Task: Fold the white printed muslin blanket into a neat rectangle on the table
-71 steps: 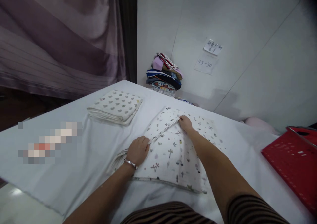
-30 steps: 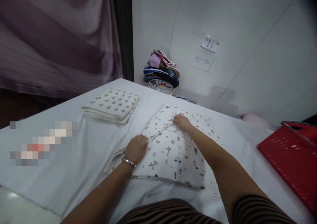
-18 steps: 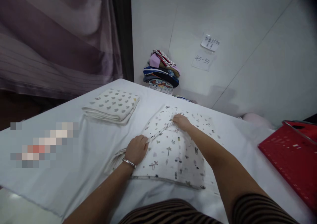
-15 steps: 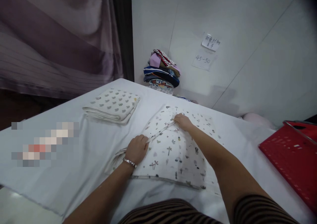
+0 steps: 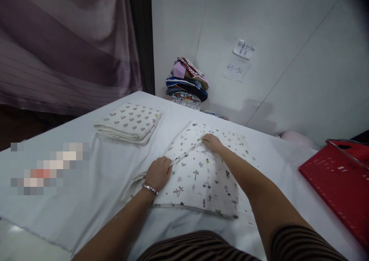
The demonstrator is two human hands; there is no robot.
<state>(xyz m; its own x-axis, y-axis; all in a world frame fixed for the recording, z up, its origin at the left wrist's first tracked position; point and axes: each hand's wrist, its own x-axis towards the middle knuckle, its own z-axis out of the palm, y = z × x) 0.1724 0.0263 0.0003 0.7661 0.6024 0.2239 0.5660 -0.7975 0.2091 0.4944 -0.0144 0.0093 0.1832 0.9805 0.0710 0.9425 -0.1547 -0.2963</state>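
A white cloth [image 5: 198,176] printed with small palm trees and plants lies partly folded in front of me. Its folded edge runs slantwise between my two hands. My left hand [image 5: 158,172], with a bracelet at the wrist, is closed on the lower left end of that edge, beside a rolled-looking fold. Farther up and to the right, my right hand [image 5: 212,142] pinches the other end of the same edge. The fingertips of both hands are partly hidden. A second cloth [image 5: 129,122], white with grey leaf-like prints, lies folded in a neat rectangle to the far left.
The table wears a white cover [image 5: 109,176]. A blurred-out patch [image 5: 52,168] hides something at its left. At the right stands a red basket [image 5: 331,180]. Behind the table rises a stack of folded fabrics [image 5: 187,82] against the wall. A curtain [image 5: 69,42] hangs at the left.
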